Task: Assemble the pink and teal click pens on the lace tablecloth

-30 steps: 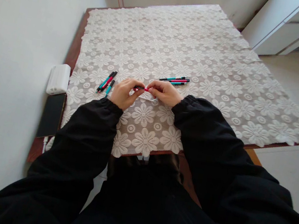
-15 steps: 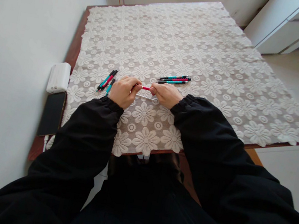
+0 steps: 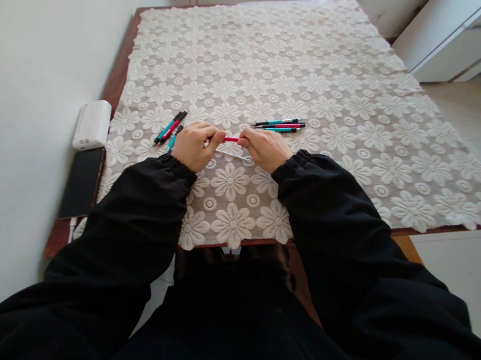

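Observation:
Between my two hands stretches a red pen (image 3: 231,139), its middle showing and its ends hidden in the fingers. My left hand (image 3: 194,144) pinches one end and my right hand (image 3: 266,148) pinches the other; both are closed. Just below them a thin whitish stick (image 3: 233,154) lies on the lace tablecloth (image 3: 233,222), too small to name surely. Left of my left hand rest a teal and a red pen with black parts (image 3: 169,128), and a teal pen (image 3: 174,138) partly hidden by that hand. Beyond my right hand lie several teal and red pens (image 3: 282,124) side by side.
At the table's left edge, by the wall, stand a white box-shaped device (image 3: 92,125) and a dark phone-like slab (image 3: 81,183) with a white cable (image 3: 72,229). A white cabinet (image 3: 456,38) stands beyond the table at the far right.
My hands have drawn slightly apart, so more of the red pen shows between them. The view has shifted a little; the pens on the cloth lie as before.

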`<act>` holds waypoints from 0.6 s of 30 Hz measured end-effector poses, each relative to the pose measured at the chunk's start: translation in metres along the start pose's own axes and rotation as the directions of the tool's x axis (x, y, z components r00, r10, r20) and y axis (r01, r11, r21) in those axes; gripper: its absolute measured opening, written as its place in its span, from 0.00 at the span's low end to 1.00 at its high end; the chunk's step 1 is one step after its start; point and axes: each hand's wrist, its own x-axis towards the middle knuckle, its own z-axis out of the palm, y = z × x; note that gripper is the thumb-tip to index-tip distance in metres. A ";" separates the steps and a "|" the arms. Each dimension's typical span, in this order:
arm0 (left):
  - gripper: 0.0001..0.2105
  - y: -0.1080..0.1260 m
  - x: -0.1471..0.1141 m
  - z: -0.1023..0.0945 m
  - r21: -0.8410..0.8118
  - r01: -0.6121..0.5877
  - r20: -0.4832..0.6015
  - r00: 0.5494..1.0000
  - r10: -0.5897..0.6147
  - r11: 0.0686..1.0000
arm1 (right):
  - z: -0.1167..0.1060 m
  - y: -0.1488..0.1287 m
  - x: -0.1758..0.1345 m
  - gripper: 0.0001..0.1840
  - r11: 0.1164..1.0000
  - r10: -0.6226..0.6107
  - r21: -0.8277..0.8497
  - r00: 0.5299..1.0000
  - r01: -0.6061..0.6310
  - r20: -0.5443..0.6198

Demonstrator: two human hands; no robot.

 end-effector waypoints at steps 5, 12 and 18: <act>0.12 0.000 -0.001 0.000 -0.092 -0.085 0.015 0.996 0.087 0.992 | 0.003 0.005 0.000 0.21 0.999 0.013 0.030 1.000 -0.012 -0.005; 0.21 0.003 0.000 -0.002 -0.008 -0.060 -0.001 0.998 0.060 0.998 | 0.002 0.003 -0.001 0.21 0.997 -0.032 0.078 0.999 0.031 0.009; 0.30 0.003 0.000 -0.002 0.012 0.014 0.056 0.998 -0.015 1.000 | 0.004 0.003 0.001 0.18 0.995 -0.070 0.068 0.997 0.071 -0.014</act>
